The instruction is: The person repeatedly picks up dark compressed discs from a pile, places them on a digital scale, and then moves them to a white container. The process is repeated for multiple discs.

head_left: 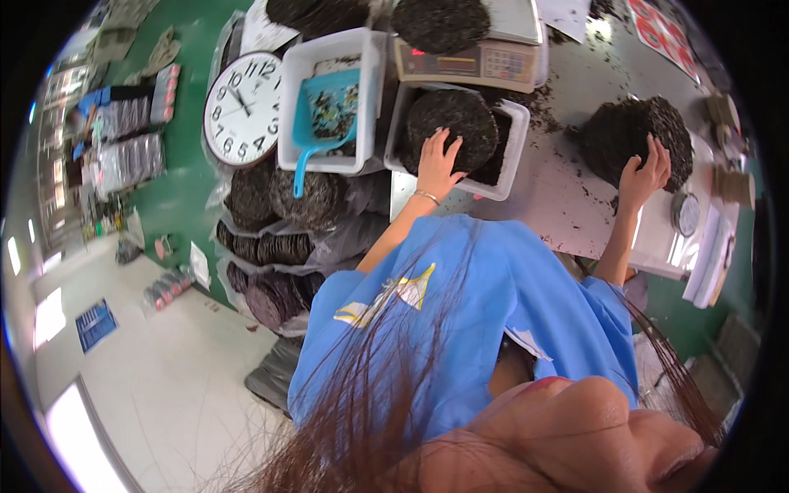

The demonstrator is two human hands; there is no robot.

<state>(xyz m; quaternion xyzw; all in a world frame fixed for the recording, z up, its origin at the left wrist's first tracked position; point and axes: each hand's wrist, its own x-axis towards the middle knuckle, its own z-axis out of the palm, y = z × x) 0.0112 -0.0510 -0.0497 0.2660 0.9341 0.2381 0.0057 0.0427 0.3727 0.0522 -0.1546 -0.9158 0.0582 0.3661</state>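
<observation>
Dark fibrous disc [456, 115] sits in the white tub [515, 152], under the left hand [438, 167]. Left hand is open, fingers spread across the disc's near part, thumb apart; no grip visible. Disc's underside is hidden, and the hand covers some of its near edge. Right hand [645, 179] is on the dark clump [616, 135], fingers spread and slightly bent on its near right side; can't tell if it's gripping or just resting. Also can't tell if that clump is one piece or several overlapping. Clump is on the surface [575, 226], dark crumbs [540, 111] between the hands, small round pale item [685, 214] just right of the right hand. Beyond the left hand: scale [468, 66] with another disc [441, 23] on top, cut off by the upper edge; readout too small to make out. Left of the left hand: white bin [337, 164] with a blue scoop [306, 103] in it, then a wall clock [245, 108]. Bagged discs [308, 201] sit lower there, partly hidden by the bin and plastic.
</observation>
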